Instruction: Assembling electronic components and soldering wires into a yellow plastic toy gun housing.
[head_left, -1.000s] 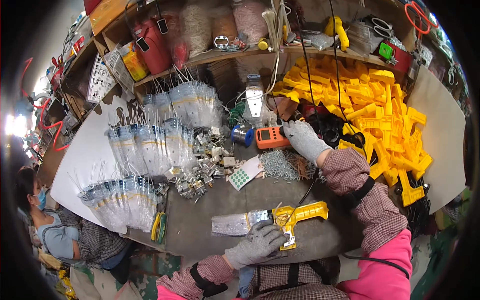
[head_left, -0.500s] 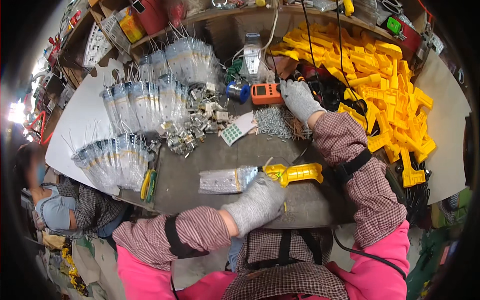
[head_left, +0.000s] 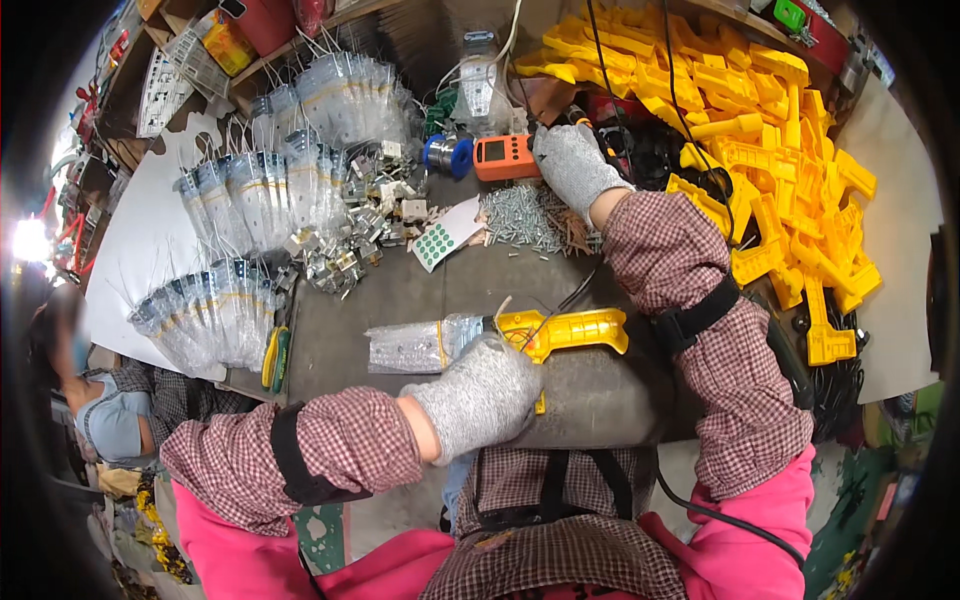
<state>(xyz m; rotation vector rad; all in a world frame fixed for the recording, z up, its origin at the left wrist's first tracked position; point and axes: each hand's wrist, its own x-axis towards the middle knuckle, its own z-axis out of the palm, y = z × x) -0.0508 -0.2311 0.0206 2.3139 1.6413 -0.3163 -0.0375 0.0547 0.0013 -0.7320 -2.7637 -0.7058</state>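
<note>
Pinning the light, stiff yellow plastic handle [head_left: 570, 330] mid-frame, left hand [head_left: 480, 395] clamped — right hand [head_left: 572, 165] curled over screws [head_left: 520, 215].

Compared with the two earlier frames: the view has tilted further down, so the whole workbench sits higher in the picture and more of the person's checked sleeves and pink garment shows at the bottom edge.

The left hand in a grey knit glove [head_left: 483, 392] now lies further over the rear end of the yellow plastic handle with its clear-wrapped blade [head_left: 500, 338], covering more of it than before.

The right hand in a grey knit glove [head_left: 574, 166] has reached further back, now just beside the orange handheld meter [head_left: 506, 157], with the arm stretched straighter.
</note>
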